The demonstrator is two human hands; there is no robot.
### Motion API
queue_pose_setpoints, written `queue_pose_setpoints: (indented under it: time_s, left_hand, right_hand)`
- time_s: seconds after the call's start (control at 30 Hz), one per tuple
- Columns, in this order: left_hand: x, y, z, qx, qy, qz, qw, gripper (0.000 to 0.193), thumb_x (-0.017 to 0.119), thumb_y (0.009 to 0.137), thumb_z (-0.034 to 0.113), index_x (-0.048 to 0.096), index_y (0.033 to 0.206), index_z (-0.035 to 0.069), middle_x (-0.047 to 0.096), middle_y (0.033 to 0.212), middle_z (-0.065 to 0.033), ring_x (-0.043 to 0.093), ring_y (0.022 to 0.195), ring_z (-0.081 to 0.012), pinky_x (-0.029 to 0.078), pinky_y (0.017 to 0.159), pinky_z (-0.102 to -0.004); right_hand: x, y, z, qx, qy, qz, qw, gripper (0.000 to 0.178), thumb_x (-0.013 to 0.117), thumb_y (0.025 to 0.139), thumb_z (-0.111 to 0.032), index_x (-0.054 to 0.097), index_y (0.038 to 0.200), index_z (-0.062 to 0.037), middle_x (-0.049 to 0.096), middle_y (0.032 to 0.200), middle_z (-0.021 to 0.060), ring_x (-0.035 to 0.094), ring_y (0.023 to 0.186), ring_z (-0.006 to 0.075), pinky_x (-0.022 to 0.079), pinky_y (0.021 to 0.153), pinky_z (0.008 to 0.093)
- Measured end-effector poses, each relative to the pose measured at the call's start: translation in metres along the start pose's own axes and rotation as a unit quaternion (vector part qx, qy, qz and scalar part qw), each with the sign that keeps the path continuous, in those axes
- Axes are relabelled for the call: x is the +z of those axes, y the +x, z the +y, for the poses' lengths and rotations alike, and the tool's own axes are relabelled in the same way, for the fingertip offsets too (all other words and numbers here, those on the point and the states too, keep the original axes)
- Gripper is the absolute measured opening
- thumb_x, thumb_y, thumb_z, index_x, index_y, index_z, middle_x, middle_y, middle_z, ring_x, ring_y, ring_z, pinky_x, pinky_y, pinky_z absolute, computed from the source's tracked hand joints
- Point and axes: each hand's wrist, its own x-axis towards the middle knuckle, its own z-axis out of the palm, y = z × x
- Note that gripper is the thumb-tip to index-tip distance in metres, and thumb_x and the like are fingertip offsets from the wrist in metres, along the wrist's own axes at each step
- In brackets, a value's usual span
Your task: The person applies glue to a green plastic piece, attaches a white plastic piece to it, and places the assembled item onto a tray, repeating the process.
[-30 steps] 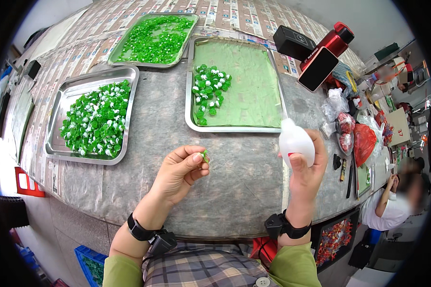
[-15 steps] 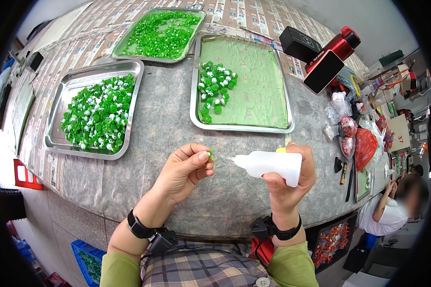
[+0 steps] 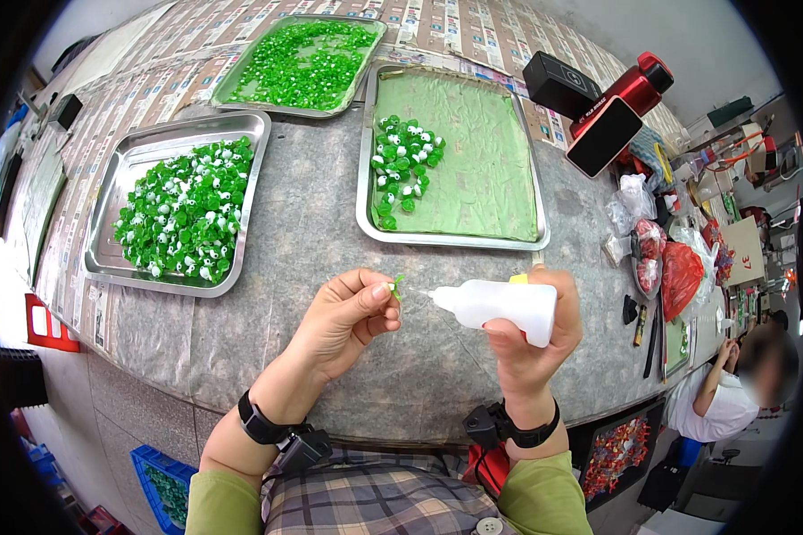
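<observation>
Head view: left hand [image 3: 343, 316] pinches a green bead [image 3: 398, 283] between thumb and forefinger; right hand [image 3: 535, 343] is wrapped around a white bottle [image 3: 500, 303], nozzle tip just beside the bead. Both hover above bare grey table [image 3: 303, 241] between the near edge and two trays [image 3: 174, 214] [image 3: 455, 152].

Looks like a small assembly workshop, the hand-piecework kind. The long grey worktable [image 3: 330, 241] is lined with printed paper sheets and carries metal trays [image 3: 107, 259] heaped with tiny green and white plastic parts, sorted batch by batch. There's a blue crate [image 3: 156, 477] of more green bits under the table, bags of red stuff [image 3: 682, 276] and hand tools off to the right, and another worker [image 3: 718, 401] seated at the next spot.
</observation>
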Motion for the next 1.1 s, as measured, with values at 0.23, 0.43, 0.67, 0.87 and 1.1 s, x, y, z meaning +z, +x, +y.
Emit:
queue_pose_setpoints:
  time_s: [0.23,0.43,0.67,0.87,1.1]
  left_hand:
    - [-0.001,0.000,-0.001,-0.005,0.000,0.003,1.000,0.010,0.055,0.078,0.014,0.053,0.079,0.004,0.055,0.070,-0.0042,0.054,0.062,-0.0105,0.047,0.059,-0.0220]
    - [0.000,0.000,0.000,-0.013,0.001,0.003,1.000,0.010,0.055,0.078,0.014,0.053,0.079,0.004,0.055,0.070,-0.0038,0.054,0.062,-0.0104,0.047,0.059,-0.0216]
    - [0.003,-0.002,-0.001,0.078,0.067,0.044,0.994,0.012,0.057,0.076,0.008,0.055,0.086,0.003,0.057,0.076,-0.0041,0.055,0.069,-0.0113,0.047,0.065,-0.0238]
    - [0.004,-0.002,0.000,0.099,0.067,0.051,0.992,0.013,0.057,0.076,0.007,0.055,0.088,0.003,0.058,0.078,-0.0047,0.056,0.070,-0.0119,0.047,0.067,-0.0248]
    - [0.005,-0.003,0.000,0.094,0.072,0.049,0.992,0.013,0.057,0.076,0.007,0.055,0.088,0.003,0.058,0.078,-0.0045,0.056,0.071,-0.0117,0.047,0.068,-0.0249]
  right_hand:
    - [-0.002,0.000,0.001,0.032,0.018,0.017,0.999,0.040,0.073,0.060,-0.029,0.049,0.078,-0.0026,0.050,0.068,0.0044,0.048,0.056,0.0116,0.038,0.048,0.0218]
    - [-0.002,0.000,0.003,0.024,0.003,0.027,0.999,0.040,0.073,0.060,-0.029,0.050,0.078,-0.0022,0.048,0.067,0.0046,0.047,0.056,0.0114,0.037,0.048,0.0218]
    - [-0.006,0.000,0.003,-0.003,0.020,0.029,0.999,0.040,0.073,0.060,-0.030,0.050,0.077,-0.0019,0.049,0.066,0.0042,0.046,0.055,0.0112,0.036,0.047,0.0212]
    - [-0.004,-0.003,0.003,0.032,0.022,0.017,0.999,0.039,0.074,0.059,-0.028,0.050,0.076,-0.0025,0.051,0.066,0.0054,0.049,0.055,0.0121,0.038,0.048,0.0216]
    - [-0.004,-0.003,0.005,0.021,0.016,0.008,1.000,0.039,0.073,0.061,-0.028,0.050,0.079,-0.0021,0.051,0.067,0.0045,0.050,0.057,0.0108,0.039,0.049,0.0211]
